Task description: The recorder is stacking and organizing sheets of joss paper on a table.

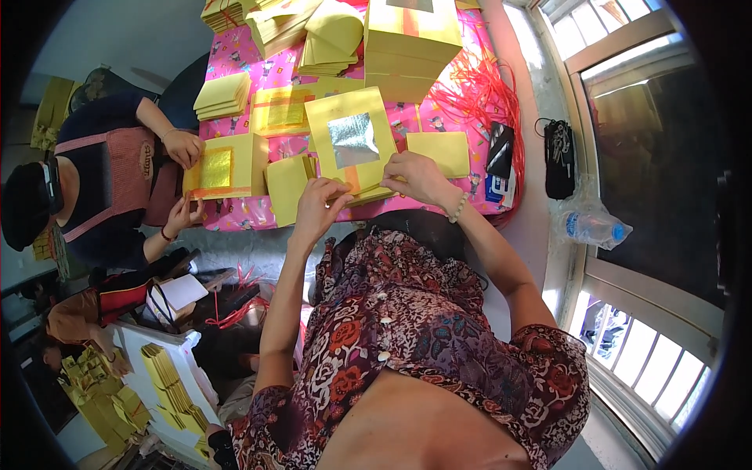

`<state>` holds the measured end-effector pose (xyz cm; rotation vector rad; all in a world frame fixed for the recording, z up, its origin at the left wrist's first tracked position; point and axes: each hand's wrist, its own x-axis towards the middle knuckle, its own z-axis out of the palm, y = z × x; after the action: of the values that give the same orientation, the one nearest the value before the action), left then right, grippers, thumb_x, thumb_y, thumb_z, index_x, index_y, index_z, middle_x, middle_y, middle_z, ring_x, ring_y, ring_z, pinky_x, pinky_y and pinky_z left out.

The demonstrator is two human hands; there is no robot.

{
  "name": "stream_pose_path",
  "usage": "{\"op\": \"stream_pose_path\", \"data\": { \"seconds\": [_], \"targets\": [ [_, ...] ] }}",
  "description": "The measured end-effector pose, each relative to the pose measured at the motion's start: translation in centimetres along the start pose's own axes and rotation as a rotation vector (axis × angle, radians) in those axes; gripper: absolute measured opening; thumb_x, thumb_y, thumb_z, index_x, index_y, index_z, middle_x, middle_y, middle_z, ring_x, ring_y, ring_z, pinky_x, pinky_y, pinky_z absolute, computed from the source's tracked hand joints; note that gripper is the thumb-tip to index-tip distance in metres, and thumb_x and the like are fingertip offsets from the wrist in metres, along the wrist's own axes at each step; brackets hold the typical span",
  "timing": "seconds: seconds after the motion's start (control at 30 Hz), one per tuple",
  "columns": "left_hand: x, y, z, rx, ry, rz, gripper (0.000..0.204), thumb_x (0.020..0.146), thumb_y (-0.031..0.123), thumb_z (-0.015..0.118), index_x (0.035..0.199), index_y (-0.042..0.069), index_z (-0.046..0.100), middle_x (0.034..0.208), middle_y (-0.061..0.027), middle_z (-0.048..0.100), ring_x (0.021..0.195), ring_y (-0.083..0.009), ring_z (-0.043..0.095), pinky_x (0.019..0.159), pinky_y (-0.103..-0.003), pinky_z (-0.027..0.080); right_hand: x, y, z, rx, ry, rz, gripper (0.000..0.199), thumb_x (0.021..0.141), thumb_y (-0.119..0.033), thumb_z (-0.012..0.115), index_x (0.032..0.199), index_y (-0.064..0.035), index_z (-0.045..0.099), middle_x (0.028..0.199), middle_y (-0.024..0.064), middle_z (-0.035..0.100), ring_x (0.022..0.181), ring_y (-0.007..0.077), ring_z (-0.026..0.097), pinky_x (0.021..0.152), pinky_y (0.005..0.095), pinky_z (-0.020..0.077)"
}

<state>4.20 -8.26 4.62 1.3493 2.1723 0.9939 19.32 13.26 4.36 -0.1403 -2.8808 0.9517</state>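
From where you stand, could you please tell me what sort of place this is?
Probably a small home workshop for folding paper: stacks of yellow paper sheets cover the pink patterned table, a co-worker's hands handle a gold-foil sheet.

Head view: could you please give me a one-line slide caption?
Both hands, left hand and right hand, pinch a yellow paper sheet with a silver foil square.

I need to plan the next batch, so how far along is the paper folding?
Done: folded yellow stacks lie on the pink table. In hand: the left hand and right hand pinch the lower edge of a yellow sheet with a silver square. Left: a tall stack of sheets.
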Motion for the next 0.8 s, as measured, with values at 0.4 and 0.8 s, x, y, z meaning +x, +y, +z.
{"op": "stream_pose_path", "data": {
  "seconds": [0.4, 0.8],
  "targets": [
    [1.3, -0.2, -0.7, 0.072, 0.128, 0.111, 0.015, 0.085, 0.016, 0.069, 0.094, 0.004, 0.071, 0.088, -0.009, 0.068, 0.086, -0.0285, 0.058, 0.08, -0.039, 0.046, 0.1, 0.0, -0.8, -0.053, 0.29, -0.206, 0.016, 0.084, -0.02, 0.065, 0.096, -0.0093, 0.063, 0.083, 0.0085, 0.062, 0.085, 0.0276, 0.062, 0.073, 0.0394, 0.0511],
    [3.1, -1.3, -0.4, -0.298, 0.106, 0.107, 0.033, 0.078, 0.012, 0.077, 0.109, 0.006, 0.069, 0.101, -0.0108, 0.069, 0.099, -0.0273, 0.063, 0.088, -0.034, 0.05, -0.5, 0.8, -1.0, 0.368, 0.09, 0.118, 0.016, 0.089, -0.009, 0.064, 0.103, -0.002, 0.065, 0.099, 0.0144, 0.067, 0.092, 0.0307, 0.064, 0.08, 0.0352, 0.0507]
  ]
}}
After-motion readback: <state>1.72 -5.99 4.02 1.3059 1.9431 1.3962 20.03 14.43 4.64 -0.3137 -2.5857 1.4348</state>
